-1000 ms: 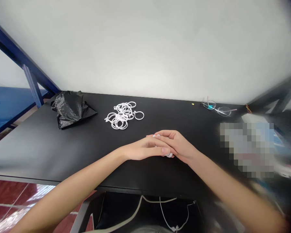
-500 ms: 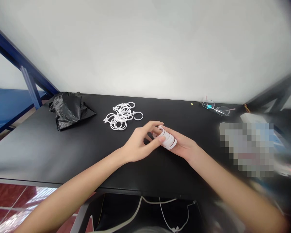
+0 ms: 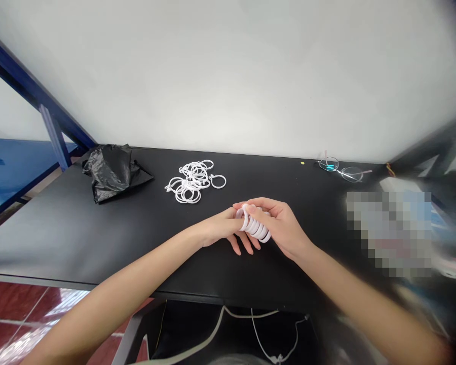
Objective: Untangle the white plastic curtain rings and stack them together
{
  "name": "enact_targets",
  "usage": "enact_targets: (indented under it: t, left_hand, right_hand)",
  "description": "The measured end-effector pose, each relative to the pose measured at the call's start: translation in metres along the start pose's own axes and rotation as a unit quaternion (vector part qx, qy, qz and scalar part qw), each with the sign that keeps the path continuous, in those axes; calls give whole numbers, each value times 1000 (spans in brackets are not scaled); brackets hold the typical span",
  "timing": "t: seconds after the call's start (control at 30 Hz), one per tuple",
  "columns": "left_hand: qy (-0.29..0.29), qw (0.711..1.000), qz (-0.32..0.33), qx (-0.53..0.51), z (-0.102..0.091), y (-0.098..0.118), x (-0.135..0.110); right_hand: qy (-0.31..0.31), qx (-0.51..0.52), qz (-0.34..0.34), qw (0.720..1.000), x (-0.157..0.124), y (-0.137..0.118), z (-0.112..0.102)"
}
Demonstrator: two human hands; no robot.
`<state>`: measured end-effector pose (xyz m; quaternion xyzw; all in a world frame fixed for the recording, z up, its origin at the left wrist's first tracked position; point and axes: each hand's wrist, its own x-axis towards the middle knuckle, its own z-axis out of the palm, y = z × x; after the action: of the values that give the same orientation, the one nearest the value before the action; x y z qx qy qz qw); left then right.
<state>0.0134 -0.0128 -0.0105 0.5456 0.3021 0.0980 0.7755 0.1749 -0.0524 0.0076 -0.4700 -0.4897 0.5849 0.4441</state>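
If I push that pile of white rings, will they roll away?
Probably not: the white rings lie mostly flat, so they'd likely slide on the black table. They look thin, so they're probably light. Many overlap, so some might drag others along.

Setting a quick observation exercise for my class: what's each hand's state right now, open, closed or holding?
Left hand: fingers partly curled at the white rings; whether it grips them cannot be told.
Right hand: closed, holding the stacked white rings.

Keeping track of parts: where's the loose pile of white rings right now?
In the head view, the loose white rings lie left of centre on the black table, right of the black plastic bag and beyond the left hand.
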Motion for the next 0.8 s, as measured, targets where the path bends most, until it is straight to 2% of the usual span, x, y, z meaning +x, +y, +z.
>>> enact_targets:
  t: [0.1, 0.2, 0.3, 0.4, 0.57, 0.7, 0.77, 0.8]
  left_hand:
    - [-21, 999, -21, -19, 1, -3, 2]
    - [-65, 996, -49, -27, 1, -6, 4]
    - [-106, 992, -60, -18, 1, -9, 6]
    - [-106, 993, -56, 0, 2, -10, 6]
    - [-72, 996, -20, -58, 1, -9, 4]
    - [-47, 991, 56, -116, -5, -7, 1]
    - [-36, 988, 87, -119, -7, -5, -1]
    - [-32, 988, 99, -115, -8, -4, -2]
  right_hand:
    - [-11, -68, -52, 996, -5, -1, 7]
    - [-39, -91, -90, 991, -9, -1, 11]
    - [-65, -98, -95, 989, -11, -1, 12]
    - [-69, -106, -90, 988, -10, -1, 11]
    - [-24, -95, -121, 988, -5, 0, 4]
    - [94, -116, -177, 973, -2, -2, -8]
    - [112, -130, -156, 973, -1, -4, -13]
    - [88, -125, -125, 980, -1, -5, -15]
